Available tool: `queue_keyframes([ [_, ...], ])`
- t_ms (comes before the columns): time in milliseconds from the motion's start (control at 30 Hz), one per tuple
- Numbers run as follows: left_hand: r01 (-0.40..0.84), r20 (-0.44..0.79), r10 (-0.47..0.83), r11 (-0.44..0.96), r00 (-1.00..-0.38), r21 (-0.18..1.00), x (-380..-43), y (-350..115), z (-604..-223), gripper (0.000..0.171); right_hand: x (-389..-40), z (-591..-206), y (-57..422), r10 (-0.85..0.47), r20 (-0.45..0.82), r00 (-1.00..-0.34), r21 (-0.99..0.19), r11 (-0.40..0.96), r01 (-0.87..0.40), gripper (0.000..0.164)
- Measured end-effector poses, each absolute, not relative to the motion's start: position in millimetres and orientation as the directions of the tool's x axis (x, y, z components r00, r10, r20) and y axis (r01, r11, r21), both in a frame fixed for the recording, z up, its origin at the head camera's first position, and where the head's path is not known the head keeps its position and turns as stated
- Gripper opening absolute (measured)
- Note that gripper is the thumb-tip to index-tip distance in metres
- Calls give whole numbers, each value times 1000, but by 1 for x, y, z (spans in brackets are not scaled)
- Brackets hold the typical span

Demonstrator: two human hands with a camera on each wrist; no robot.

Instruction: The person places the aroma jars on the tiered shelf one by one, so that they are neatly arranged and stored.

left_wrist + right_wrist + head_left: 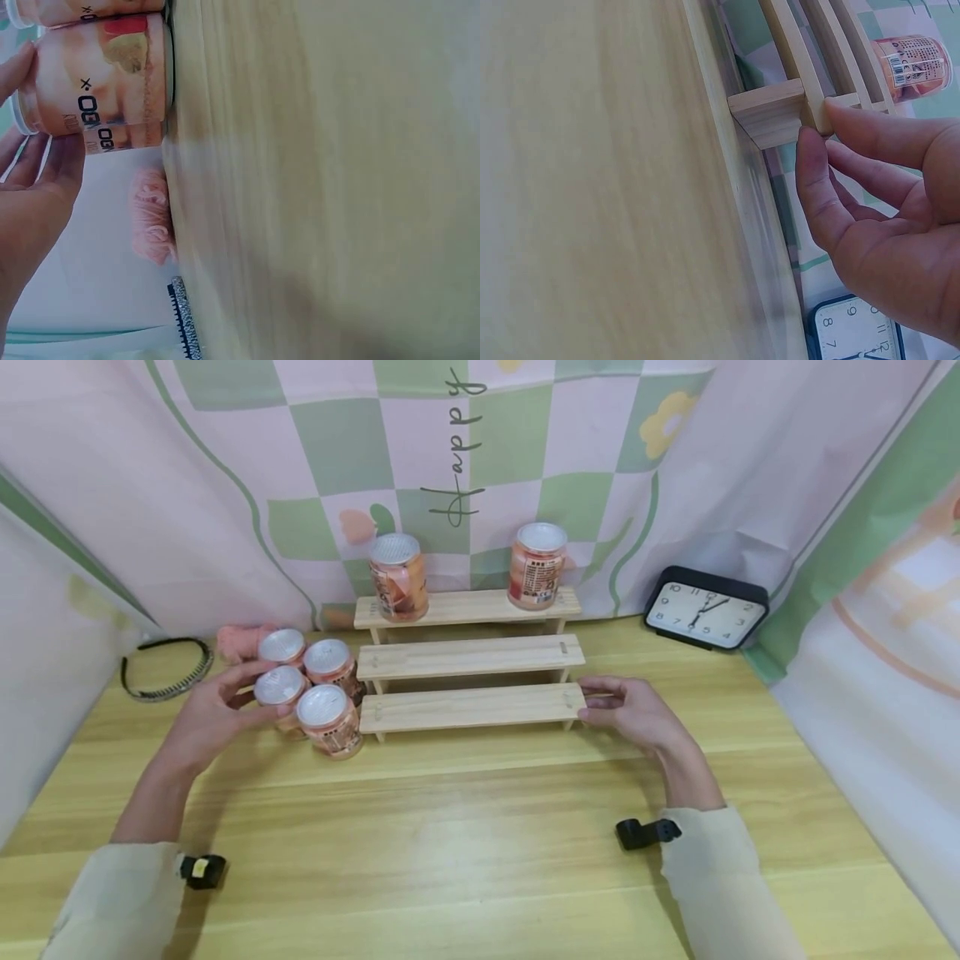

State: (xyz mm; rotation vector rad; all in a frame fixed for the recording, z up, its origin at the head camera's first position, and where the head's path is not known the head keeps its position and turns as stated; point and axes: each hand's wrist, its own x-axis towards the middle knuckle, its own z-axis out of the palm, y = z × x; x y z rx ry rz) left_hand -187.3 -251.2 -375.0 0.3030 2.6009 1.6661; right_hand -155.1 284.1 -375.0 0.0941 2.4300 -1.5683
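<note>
A three-tier wooden display rack (472, 708) stands in the middle of the table. My right hand (637, 710) pinches the right end of its lowest tier between thumb and fingers; the right wrist view shows that tier's board end (810, 97) in the grip. On the left, my left hand (202, 720) holds a peach-coloured can (281, 687) with a clear ribbed lid, thumb on the near side and fingers beyond. Similar cans (335, 731) cluster beside it, left of the rack. On the top tier sit one can (399, 578) at the left and another (537, 568) toward the right.
A black desk clock (707, 610) stands at the back right. Behind the cans lies a pink bundle of yarn (238, 643), with a black toothed headband (167, 692) left of it. A checked curtain (465, 460) hangs along the table's back edge.
</note>
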Motion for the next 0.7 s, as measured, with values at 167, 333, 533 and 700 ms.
queue_keyframes([
  [167, 139, 89, 136, 422, -987, 896, -189, -256, -375, 63, -155, -375, 283, -80, -243, -967, -890, 414, 190, 59],
  [333, 157, 122, 107, 442, -987, 883, -189, -257, -367, 62, -155, -375, 283, -79, -244, -967, -891, 412, 191, 59],
  [533, 148, 137, 58, 450, -989, 881, -188, -250, -354, 61, -154, -374, 284, -83, -249, -965, -886, 421, 193, 59],
  [700, 149, 144, 45, 432, -989, 890, -189, -245, -346, 62, -154, -374, 284, -84, -248, -965, -888, 417, 192, 59],
])
